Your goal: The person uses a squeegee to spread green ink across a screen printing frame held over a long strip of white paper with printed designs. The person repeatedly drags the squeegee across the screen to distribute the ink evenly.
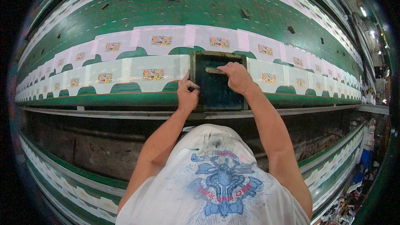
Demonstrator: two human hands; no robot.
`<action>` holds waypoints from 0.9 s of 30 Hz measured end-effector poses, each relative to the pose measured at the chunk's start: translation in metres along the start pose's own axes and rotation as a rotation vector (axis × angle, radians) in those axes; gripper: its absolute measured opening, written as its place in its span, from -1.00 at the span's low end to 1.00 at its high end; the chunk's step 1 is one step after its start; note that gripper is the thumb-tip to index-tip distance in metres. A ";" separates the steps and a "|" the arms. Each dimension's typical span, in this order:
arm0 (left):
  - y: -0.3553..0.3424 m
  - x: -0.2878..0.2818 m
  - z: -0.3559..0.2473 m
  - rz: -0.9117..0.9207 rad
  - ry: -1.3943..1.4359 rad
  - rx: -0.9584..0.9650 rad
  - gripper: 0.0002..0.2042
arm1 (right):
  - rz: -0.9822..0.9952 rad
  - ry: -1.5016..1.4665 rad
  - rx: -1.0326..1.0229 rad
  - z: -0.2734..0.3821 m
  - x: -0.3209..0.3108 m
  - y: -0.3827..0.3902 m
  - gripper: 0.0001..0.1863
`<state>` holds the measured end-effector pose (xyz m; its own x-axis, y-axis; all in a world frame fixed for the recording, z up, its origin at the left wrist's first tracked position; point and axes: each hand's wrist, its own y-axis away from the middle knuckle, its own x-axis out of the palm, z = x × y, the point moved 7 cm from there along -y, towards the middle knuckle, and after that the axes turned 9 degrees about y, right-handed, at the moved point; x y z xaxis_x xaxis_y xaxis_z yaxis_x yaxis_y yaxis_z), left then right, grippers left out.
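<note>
A dark screen-printing frame (218, 93) with wooden edges lies over the near row of white fabric pieces (131, 64) on the green table. My right hand (238, 79) is closed on the end of a squeegee (213, 70) with a pale wooden edge, held crosswise inside the upper part of the frame. At the frame's left side, my left hand (188, 95) grips the edge with bent fingers, one finger pointing up along it. Bright multicoloured prints (153, 74) show on the pieces to either side. What lies under the frame is hidden.
The long green table (158, 10) carries several rows of printed white pieces. Small dark blocks (246, 13) stick up from its far part. A metal rail (125, 114) runs along the near edge. Behind me are more tables (75, 179); mixed clutter (350, 196) lies at the lower right.
</note>
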<state>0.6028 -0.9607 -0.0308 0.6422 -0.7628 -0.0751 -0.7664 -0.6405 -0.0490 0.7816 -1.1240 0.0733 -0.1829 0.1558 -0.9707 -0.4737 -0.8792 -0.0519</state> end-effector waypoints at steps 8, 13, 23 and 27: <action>0.004 -0.001 0.006 0.026 -0.026 -0.017 -0.88 | 0.012 0.008 -0.031 0.059 0.002 0.077 -0.46; 0.002 -0.001 0.003 0.029 -0.043 0.026 -0.90 | 0.014 -0.019 0.005 0.076 -0.004 0.099 -0.47; -0.003 0.008 -0.016 0.030 -0.028 0.109 -0.86 | -0.252 -0.255 0.036 0.036 -0.020 0.122 -0.60; 0.005 0.050 -0.040 0.013 -0.042 0.103 -0.83 | -0.322 -0.244 0.077 -0.004 -0.026 0.159 -0.62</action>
<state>0.6317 -1.0056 0.0049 0.6326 -0.7655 -0.1178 -0.7733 -0.6161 -0.1498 0.7150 -1.2697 0.0896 -0.2092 0.5277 -0.8233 -0.6015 -0.7332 -0.3171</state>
